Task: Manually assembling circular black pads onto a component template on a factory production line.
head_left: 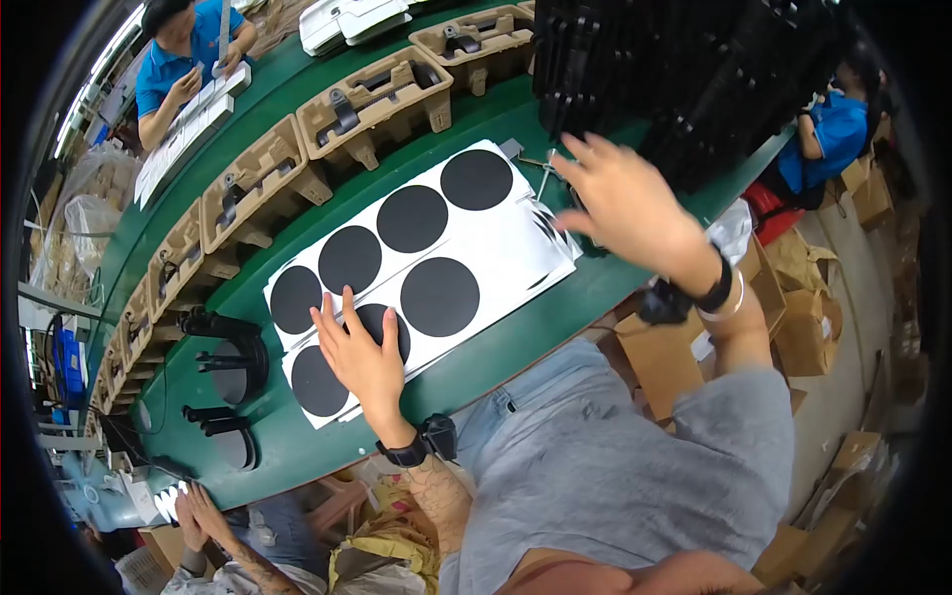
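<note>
Black discs (440,297) on white sheets (508,244) lie in the head view beneath and around the left hand (363,357), the sheets reaching across to just left of and below the right hand (623,193). All of it rests on the green worktop (307,454).

Slipping looks the likeliest trouble: the sheets seem loosely layered, and their edges near the right hand are lifted and uneven, so a pull there could drag several together, or shift the rows if the left hand presses too lightly. Pressing too hard, or sideways, could crease a sheet or scuff the disc under the left fingers. Just beyond the right fingertips stands a dense stack of black parts (635,79), with a small metal tool (545,175) beside those fingers; a wide sweep could knock either.

As for pose, the left hand is palm down, fingers spread and pointing away from the body, partly covering one disc and gripping nothing visible. The right hand is blurred and raised, its wrist bent toward the left, fingers and thumb apart with nothing seen between them; whether the thumb touches the sheet edge I cannot tell.
</note>
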Demonstrator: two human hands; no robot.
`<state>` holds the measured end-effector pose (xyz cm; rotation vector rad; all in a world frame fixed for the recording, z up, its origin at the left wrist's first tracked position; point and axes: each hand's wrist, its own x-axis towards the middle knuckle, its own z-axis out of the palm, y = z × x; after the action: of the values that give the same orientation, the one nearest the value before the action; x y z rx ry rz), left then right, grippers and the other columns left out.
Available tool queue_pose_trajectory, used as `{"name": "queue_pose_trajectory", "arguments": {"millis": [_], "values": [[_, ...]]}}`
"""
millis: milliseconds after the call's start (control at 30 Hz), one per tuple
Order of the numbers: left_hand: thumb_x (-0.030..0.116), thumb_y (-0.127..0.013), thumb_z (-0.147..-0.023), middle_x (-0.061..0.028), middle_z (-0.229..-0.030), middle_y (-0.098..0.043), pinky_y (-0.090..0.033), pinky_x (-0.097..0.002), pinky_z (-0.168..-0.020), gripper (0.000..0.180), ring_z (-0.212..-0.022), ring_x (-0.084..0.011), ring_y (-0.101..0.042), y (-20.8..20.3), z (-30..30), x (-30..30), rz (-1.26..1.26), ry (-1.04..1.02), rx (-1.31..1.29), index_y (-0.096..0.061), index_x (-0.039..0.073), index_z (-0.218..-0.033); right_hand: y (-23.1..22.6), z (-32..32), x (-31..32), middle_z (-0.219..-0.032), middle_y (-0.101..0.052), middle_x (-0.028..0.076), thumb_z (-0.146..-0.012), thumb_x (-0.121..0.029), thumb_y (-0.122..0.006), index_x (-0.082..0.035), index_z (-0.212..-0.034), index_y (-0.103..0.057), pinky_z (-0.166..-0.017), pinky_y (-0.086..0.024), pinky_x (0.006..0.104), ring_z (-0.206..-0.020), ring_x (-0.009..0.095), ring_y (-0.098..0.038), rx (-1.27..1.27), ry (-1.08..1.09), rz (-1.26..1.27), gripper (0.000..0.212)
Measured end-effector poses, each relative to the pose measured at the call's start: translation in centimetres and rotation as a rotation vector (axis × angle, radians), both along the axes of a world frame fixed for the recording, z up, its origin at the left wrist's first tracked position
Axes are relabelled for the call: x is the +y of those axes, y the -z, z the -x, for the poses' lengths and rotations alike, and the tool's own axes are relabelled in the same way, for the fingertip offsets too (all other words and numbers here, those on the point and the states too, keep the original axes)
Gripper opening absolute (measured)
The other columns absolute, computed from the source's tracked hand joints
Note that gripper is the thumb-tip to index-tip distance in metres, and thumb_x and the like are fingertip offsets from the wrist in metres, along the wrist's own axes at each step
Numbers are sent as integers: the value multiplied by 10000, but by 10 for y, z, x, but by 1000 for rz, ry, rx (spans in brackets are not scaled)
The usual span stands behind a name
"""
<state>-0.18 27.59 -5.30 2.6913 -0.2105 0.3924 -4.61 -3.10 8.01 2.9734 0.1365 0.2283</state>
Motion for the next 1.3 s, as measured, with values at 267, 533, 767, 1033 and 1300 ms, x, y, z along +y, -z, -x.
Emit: {"name": "queue_pose_trajectory", "arguments": {"millis": [267, 533, 767, 1033, 1300], "values": [[333, -642, -858, -151, -1443, -388, -230, -482, -1119, 567, -1391, -377, -268, -6, 2, 6, 18, 7, 6, -493, 92, -1349, 90, 33, -50, -1394, -471, 152, -742, 36, -643, -52, -1352, -487, -1021, -417, 457, -1326, 367, -394, 73, 87, -15, 635], [334, -640, -860, -155, -1447, -380, -222, -484, -1124, 567, -1398, -375, -255, -6, 1, 6, 38, -2, 9, -497, 78, -1346, 82, 35, -72, -1411, -464, 142, -629, 213, -547, -62, -1269, -582, -1120, -308, 486, -1391, 341, -313, 69, 66, -297, 697], [323, -637, -864, -157, -1455, -369, -219, -484, -1126, 562, -1399, -379, -250, -13, 9, 6, 53, 21, 13, -496, 72, -1347, 63, 49, -64, -1258, -591, 166, -706, 160, -548, -34, -1138, -651, -1082, -371, 432, -1263, 350, -487, 112, 5, -535, 485], [314, -631, -878, -129, -1461, -394, -237, -452, -1120, 537, -1401, -352, -274, -2, 0, 22, 6, 16, -47, -497, 108, -1355, 69, 20, -18, -1186, -617, 151, -748, 87, -611, -23, -1005, -686, -990, -458, 397, -1189, 343, -538, -287, -153, -486, 289], [378, -479, -969, -192, -1443, -409, -278, -484, -1093, 488, -1369, -417, -296, 16, 1, 74, -153, 64, -61, -470, 122, -1384, 136, -48, 166, -955, -592, 130, -723, -126, -611, -28, -864, -637, -811, -486, 394, -956, 305, -567, -248, -840, -554, 174]]}}
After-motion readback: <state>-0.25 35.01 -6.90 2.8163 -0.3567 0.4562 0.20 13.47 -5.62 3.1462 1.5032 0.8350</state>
